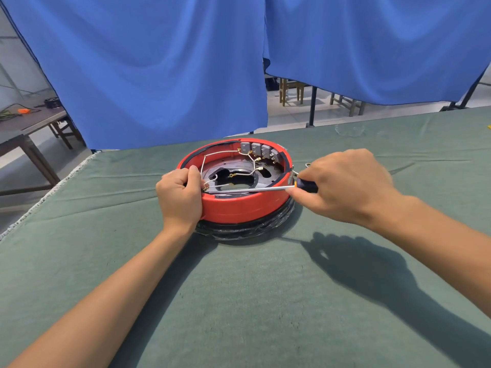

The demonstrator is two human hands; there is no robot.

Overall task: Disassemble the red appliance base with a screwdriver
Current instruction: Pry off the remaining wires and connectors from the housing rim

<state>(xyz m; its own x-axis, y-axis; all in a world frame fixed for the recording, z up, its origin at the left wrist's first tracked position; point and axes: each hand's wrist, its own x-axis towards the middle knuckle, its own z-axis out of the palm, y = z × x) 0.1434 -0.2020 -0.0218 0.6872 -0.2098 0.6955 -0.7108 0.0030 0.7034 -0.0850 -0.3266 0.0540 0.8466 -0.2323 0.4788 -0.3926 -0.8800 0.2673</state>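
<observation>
On the green cloth-covered table (239,301), the left hand (180,197) grips the red appliance base (239,208) at nine o'clock. The right hand (342,187), at three o'clock, pinches a screwdriver (255,189) whose shaft lies across the base's open interior. Blue curtains (159,75) hang beyond.

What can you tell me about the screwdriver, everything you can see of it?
The screwdriver has a long, thin, shiny metal shaft and a black handle with an orange collar. It lies nearly level across the open red appliance base, tip pointing at the inner wall by the left hand. The right hand grips its handle, hiding most of it.
</observation>
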